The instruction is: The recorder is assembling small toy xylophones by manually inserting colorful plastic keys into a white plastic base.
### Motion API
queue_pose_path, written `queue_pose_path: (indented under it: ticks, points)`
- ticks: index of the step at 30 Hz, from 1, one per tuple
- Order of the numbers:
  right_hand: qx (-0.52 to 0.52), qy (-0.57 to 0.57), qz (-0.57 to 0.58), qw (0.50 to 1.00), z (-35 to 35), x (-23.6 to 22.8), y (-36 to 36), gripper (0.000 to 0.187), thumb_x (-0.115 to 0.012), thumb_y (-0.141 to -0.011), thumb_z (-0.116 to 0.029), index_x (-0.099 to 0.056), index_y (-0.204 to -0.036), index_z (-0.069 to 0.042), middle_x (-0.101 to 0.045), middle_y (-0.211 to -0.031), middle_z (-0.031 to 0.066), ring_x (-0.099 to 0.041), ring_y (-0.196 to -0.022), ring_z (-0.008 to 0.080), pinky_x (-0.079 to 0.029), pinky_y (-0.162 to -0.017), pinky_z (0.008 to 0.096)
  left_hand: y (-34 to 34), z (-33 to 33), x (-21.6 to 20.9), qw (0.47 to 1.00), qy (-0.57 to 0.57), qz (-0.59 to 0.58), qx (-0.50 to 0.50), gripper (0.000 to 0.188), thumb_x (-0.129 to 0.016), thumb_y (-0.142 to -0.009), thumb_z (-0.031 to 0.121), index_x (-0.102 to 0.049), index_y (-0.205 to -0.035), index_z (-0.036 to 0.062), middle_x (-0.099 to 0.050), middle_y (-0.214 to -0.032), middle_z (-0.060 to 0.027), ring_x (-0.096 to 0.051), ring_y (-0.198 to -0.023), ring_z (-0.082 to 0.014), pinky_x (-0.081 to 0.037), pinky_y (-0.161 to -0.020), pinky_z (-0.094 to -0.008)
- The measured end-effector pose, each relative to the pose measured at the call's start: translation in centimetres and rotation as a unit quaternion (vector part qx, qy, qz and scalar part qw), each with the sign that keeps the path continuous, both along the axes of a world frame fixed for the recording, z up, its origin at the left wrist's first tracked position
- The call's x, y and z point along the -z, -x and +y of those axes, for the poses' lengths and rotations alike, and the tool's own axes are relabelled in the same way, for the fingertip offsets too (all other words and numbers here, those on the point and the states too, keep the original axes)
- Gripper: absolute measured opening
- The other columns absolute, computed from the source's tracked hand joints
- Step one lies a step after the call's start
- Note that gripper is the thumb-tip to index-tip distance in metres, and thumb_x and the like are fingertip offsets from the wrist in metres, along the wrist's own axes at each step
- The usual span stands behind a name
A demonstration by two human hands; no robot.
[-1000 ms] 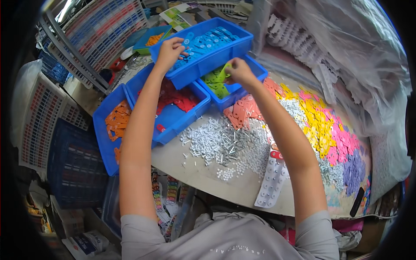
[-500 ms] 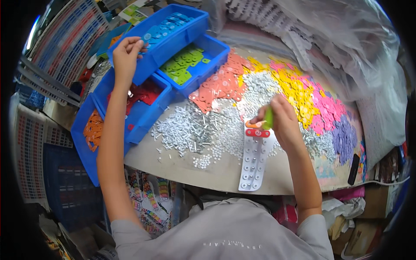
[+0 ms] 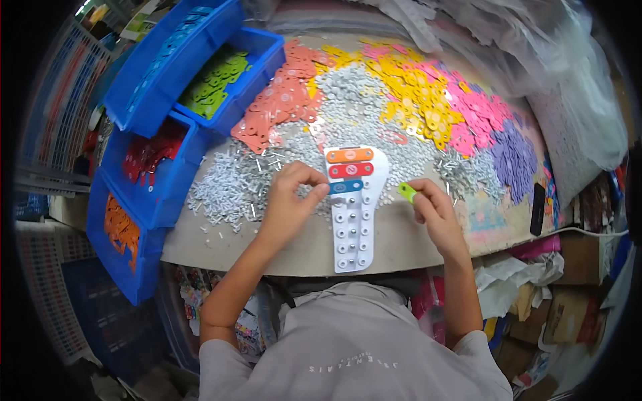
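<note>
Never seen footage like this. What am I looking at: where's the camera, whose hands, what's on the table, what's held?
No machine here: a person works with bare hands. The single view comes from a fisheye camera on their head, looking down, so straight edges bend near the rim. The left hand pinches a blue bar onto a white pegged board, under an orange bar and a red bar. The right hand holds a green bar beside the board. The round table carries piles of coloured bars and small white parts. Blue bins of sorted bars stand at the left.
</note>
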State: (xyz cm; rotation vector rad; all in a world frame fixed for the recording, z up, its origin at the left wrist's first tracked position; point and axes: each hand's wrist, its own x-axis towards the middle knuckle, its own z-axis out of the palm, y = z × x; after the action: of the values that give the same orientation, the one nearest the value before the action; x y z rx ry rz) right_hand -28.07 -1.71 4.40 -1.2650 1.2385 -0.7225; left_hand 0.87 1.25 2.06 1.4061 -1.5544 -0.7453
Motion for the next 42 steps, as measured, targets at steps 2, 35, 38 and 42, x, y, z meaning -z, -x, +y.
queue_pose_path:
  ticks: [2, 35, 38, 42]
  points:
    - [-0.017, 0.001, -0.021, 1.000, 0.3, -0.1, -0.1, 0.029, -0.052, -0.101, -0.007, -0.061, -0.127, 0.000, -0.057, -0.086, -0.0022, -0.048, -0.073, 0.0057, -0.041, -0.066, 0.0221, 0.0, -0.2, 0.0, 0.998, -0.056, 0.023, -0.020, 0.005, -0.073, -0.082, 0.005, -0.072, -0.085, 0.0028, -0.068, -0.081, -0.0050, -0.061, -0.081, -0.0171, -0.047, -0.078, -0.0323]
    - [0.010, 0.128, 0.001, 0.992, -0.3, 0.5, -1.5, 0.015, -0.065, -0.095, -0.002, -0.054, -0.105, -0.001, -0.062, -0.096, 0.0054, -0.063, -0.080, 0.0101, -0.051, -0.068, 0.0250, 2.6, -1.7, 0.7, 0.992, -0.019, -0.127, 0.002, 0.011, -0.073, -0.080, 0.012, -0.066, -0.088, 0.0113, -0.058, -0.072, 0.0019, -0.053, -0.079, -0.0196, -0.035, -0.081, -0.0377]
    - [0.035, 0.027, -0.110, 0.993, 0.1, -0.2, -2.7, 0.016, -0.066, -0.096, -0.003, -0.054, -0.107, 0.000, -0.062, -0.095, 0.0068, -0.065, -0.075, 0.0109, -0.051, -0.066, 0.0241, 2.6, -1.7, 0.9, 0.990, -0.017, -0.141, 0.004, 0.016, -0.073, -0.079, 0.010, -0.064, -0.093, 0.0116, -0.057, -0.072, 0.0021, -0.053, -0.079, -0.0196, -0.035, -0.081, -0.0378]
    - [0.030, -0.008, -0.147, 0.989, 0.4, 0.5, -4.4, 0.014, -0.067, -0.095, -0.003, -0.056, -0.104, -0.001, -0.062, -0.092, 0.0050, -0.064, -0.074, 0.0088, -0.051, -0.066, 0.0222, 2.6, -1.4, 0.8, 0.992, -0.010, -0.127, -0.012, 0.017, -0.074, -0.082, 0.012, -0.064, -0.095, 0.0108, -0.056, -0.073, 0.0015, -0.052, -0.079, -0.0190, -0.036, -0.082, -0.0374]
